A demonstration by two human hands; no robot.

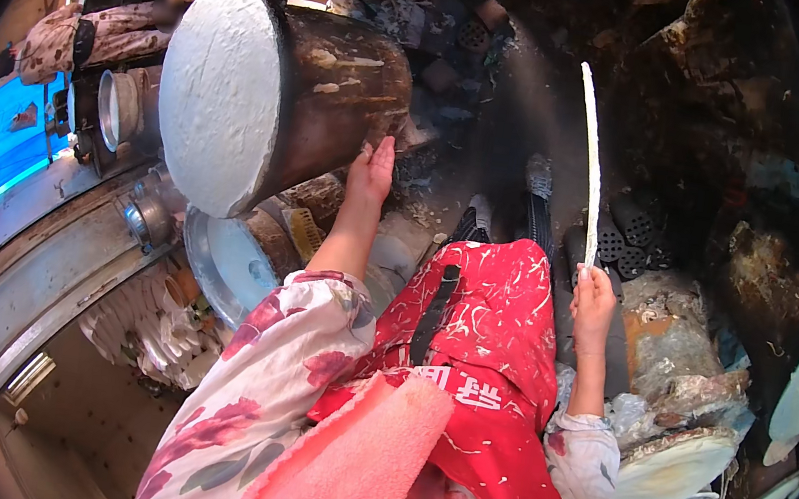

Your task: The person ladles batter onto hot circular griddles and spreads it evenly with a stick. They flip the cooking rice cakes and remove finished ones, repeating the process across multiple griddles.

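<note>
My left hand (374, 167) is raised with its palm up, and its fingertips are at the lower edge of a large dark cylindrical vessel (345, 91). The near end of that vessel is a broad round face coated in white (223, 97); whether the hand bears its weight I cannot tell. On the other side, my right hand (594, 298) grips the lower end of a long thin white-coated stick (592, 154), which points away from me. A red apron (474, 312) spattered with white covers my front, and a pink towel (357, 456) hangs over it.
Below the vessel stands a metal basin (227, 265) holding whitish liquid. Perforated briquettes (621, 233) lie beyond my right hand. A pale round lid or disc (676, 475) sits at lower right. Another person (94, 39) in spotted clothing is at upper left, near a metal bowl (111, 109).
</note>
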